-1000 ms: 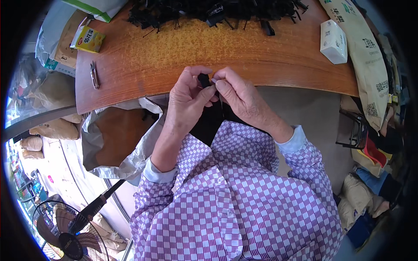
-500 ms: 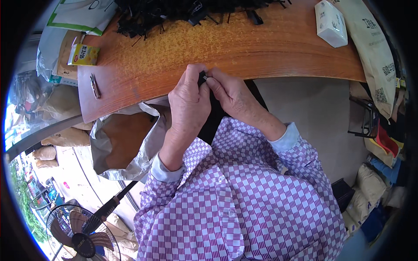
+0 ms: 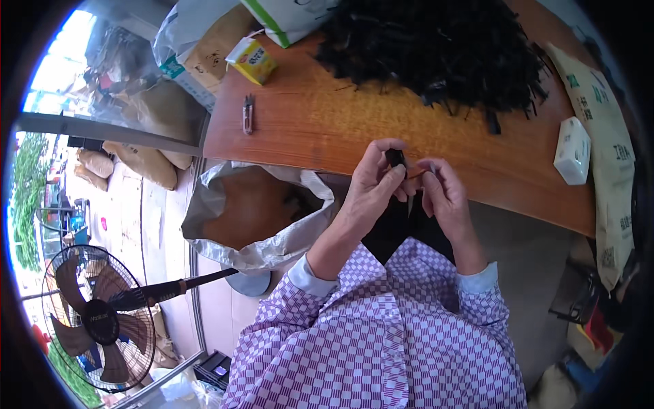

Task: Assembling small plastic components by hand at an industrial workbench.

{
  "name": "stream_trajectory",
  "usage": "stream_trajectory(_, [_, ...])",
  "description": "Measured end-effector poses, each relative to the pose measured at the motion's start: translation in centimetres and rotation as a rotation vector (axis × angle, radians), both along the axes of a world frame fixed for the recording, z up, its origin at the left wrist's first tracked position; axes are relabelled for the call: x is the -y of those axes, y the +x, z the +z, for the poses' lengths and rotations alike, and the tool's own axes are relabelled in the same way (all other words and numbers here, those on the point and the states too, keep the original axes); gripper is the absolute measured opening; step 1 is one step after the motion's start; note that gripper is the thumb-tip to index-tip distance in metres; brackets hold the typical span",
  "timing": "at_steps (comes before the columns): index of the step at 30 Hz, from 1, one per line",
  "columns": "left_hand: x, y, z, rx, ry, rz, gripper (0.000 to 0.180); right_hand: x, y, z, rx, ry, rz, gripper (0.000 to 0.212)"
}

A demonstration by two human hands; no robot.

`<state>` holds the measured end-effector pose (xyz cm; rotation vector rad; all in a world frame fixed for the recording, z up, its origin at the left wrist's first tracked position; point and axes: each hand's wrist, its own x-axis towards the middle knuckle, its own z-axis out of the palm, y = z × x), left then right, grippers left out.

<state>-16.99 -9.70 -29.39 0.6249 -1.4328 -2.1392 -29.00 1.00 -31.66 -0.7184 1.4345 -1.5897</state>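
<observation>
Just over the table's front edge, my left hand (image 3: 368, 191) is closed round a small black piece (image 3: 394, 158), pinched between thumb and fingers. To its right my right hand (image 3: 446, 198) is also closed, its thumb and fingertips pressed together on something thin that I cannot make out. A narrow dark strip (image 3: 415, 175) runs between the two hands. On the far part of the brown wooden table (image 3: 293, 140) lies a large heap of similar black pieces (image 3: 436, 54) with thin stems. An open white sack (image 3: 272, 258), brown inside, stands below my left forearm.
At the table's left lie small snips (image 3: 248, 114) and a yellow drink carton (image 3: 253, 63). A white tissue pack (image 3: 572, 151) and a printed paper sack (image 3: 599, 136) are at the right. A black fan (image 3: 99, 320) stands at lower left.
The view has swung left, bringing more of the heap and sack into sight. My hands, pressed together before, are now slightly apart, and the black piece shows more in my left hand.
</observation>
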Motion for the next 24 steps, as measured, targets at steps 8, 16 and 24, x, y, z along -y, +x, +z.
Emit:
stream_trajectory(8, [1.4, 2.8, 0.9, -0.067, 0.362, -0.082, 0.041, 2.9, 0.2, 1.1, 0.102, -0.095, 0.12, 0.024])
stream_trajectory(16, [1.4, 3.4, -0.3, -0.155, 0.445, -0.238, 0.04, 3.4, -0.7, -0.1, 0.384, -0.117, 0.427, 0.036])
stream_trajectory(24, [0.6, 2.8, 0.4, -0.044, 0.283, -0.283, 0.041, 2.1, -0.9, 0.8, 0.352, -0.131, 0.383, 0.03])
